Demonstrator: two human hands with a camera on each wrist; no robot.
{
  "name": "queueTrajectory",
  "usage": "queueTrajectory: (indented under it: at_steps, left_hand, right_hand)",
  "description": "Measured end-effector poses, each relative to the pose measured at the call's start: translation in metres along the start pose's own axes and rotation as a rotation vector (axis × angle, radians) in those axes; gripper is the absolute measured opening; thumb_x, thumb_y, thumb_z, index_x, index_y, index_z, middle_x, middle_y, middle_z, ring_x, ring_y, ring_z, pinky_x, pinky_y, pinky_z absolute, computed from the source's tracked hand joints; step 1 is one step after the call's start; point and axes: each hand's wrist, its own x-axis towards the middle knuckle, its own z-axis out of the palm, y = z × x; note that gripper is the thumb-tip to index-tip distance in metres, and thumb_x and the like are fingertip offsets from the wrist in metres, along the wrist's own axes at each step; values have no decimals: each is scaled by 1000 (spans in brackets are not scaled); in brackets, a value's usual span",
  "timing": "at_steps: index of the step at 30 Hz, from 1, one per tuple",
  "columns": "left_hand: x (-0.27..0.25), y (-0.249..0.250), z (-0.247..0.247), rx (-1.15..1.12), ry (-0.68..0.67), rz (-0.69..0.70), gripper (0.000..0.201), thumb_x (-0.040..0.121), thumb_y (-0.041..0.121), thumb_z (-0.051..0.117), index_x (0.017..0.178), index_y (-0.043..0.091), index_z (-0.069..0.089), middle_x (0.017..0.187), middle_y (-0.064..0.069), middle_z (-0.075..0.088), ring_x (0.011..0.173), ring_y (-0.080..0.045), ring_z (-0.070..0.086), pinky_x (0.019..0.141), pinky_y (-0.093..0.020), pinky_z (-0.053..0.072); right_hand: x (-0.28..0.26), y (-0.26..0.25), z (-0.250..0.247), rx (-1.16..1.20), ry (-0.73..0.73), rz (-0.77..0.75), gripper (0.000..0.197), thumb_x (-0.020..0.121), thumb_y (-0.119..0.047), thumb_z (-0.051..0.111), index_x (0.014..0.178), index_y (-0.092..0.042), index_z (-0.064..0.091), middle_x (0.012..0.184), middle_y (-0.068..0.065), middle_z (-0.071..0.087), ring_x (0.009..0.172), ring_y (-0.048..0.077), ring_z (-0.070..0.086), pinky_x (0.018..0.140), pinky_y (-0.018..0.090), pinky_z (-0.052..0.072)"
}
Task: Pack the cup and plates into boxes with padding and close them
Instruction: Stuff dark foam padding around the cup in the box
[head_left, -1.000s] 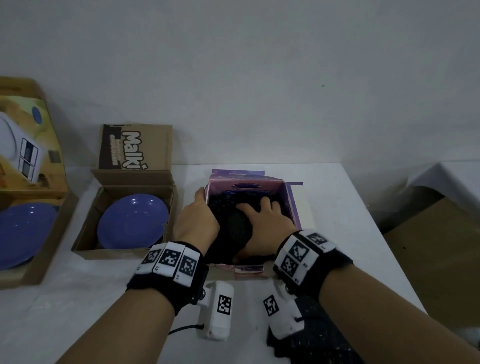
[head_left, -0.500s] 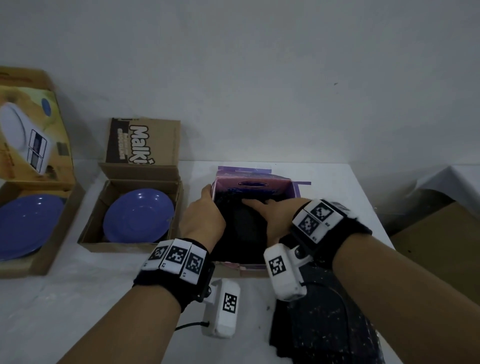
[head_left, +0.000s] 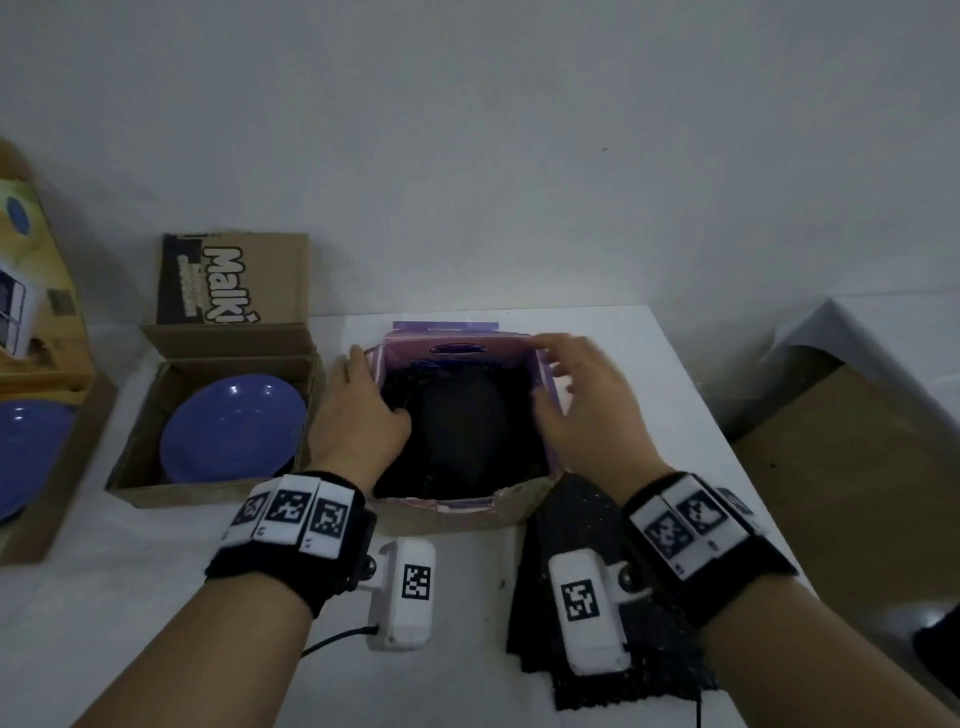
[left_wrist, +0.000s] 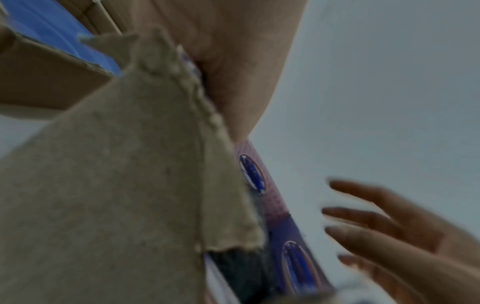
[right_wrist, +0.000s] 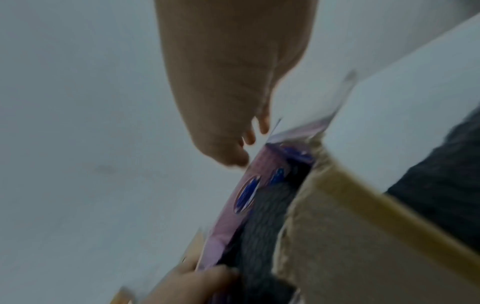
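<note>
Glossy blue plate (head_left: 234, 428); matt cardboard box (head_left: 156, 486); dark mesh padding (head_left: 457, 426).

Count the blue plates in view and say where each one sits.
2. One plate lies in the open brown box; another plate lies in the yellow box at far left. Others could be hidden.

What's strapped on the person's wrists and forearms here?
Both forearms are bare, with no sleeves. The left hand and right hand each carry a black wrist band bearing white square-coded marker tiles, plus a white camera housing with its own marker; a black cable trails from the left.
</note>
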Motion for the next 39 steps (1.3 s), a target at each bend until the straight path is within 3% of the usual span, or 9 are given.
queueTrajectory:
  at_steps: [2, 6, 10, 19, 24, 30, 33, 35, 39]
  left_hand:
    - [-3, 3, 3, 56, 29, 54, 84, 85, 23, 58, 151, 9, 8, 158, -16, 10, 143, -33, 16, 116, -44, 21]
    - [-12, 13, 11, -35, 55, 81, 85, 86, 20, 58, 151, 7, 5, 151, -18, 28, 135, -34, 33, 109, -44, 34]
    - [-12, 12, 10, -20, 101, 102, 81, 86, 19, 58, 150, 8, 10, 146, -18, 35, 127, -37, 42, 102, -44, 38]
    - [-13, 12, 17, 8, 100, 99, 71, 85, 21, 58, 145, 9, 22, 139, -18, 42, 116, -40, 50, 91, -47, 44]
    - [-13, 9, 17, -4, 110, 109, 65, 84, 21, 58, 140, 8, 28, 135, -18, 46, 113, -40, 51, 90, -48, 46]
    - [-13, 6, 17, -55, 94, 117, 63, 82, 23, 59, 138, 11, 30, 131, -16, 48, 110, -38, 53, 88, -49, 48]
    - [-15, 6, 17, -93, 87, 117, 60, 85, 29, 56, 137, 13, 32, 130, -15, 49, 111, -37, 53, 89, -48, 48]
    - [-18, 10, 15, -183, 82, 102, 51, 92, 38, 47, 137, 17, 35, 133, -12, 50, 115, -35, 52, 93, -45, 44]
    - [-25, 17, 8, -509, 70, 28, 45, 102, 42, 25, 137, 20, 45, 138, -4, 49, 129, -25, 43, 100, -28, 28]
  right_hand:
    - [-16, 21, -10, 36, 213, 249, 23, 86, -6, 49, 106, -17, 53, 88, 2, 59, 78, 18, 56, 68, 29, 42]
    - [-62, 55, 6, -95, -181, 587, 18, 91, -28, 55, 98, -13, 49, 86, 3, 56, 89, 29, 59, 69, 28, 37]
    - [-99, 53, 35, -219, -475, 580, 57, 76, -60, 63, 108, -18, 45, 107, 1, 51, 95, 22, 56, 72, 30, 44]
    - [-116, 40, 61, -392, -400, 611, 86, 68, -68, 63, 130, -17, 32, 127, 4, 40, 115, 26, 46, 84, 39, 48]
    - [-114, 43, 58, -311, -384, 611, 58, 82, -46, 55, 127, -15, 38, 128, 6, 43, 114, 28, 47, 85, 38, 47]
    - [-110, 57, 38, -38, -404, 688, 12, 87, -32, 54, 93, -21, 51, 102, 2, 60, 90, 21, 58, 78, 32, 49]
    - [-103, 54, 20, 44, -232, 765, 8, 87, -26, 53, 81, -21, 50, 90, 4, 59, 85, 24, 56, 74, 29, 43]
    - [-92, 47, 1, 49, 43, 758, 10, 89, -23, 50, 89, -13, 51, 89, 4, 54, 83, 25, 52, 71, 27, 34]
    - [-55, 5, -37, -16, 441, 306, 12, 93, -18, 49, 97, -7, 50, 89, 2, 52, 77, 16, 47, 59, 23, 27]
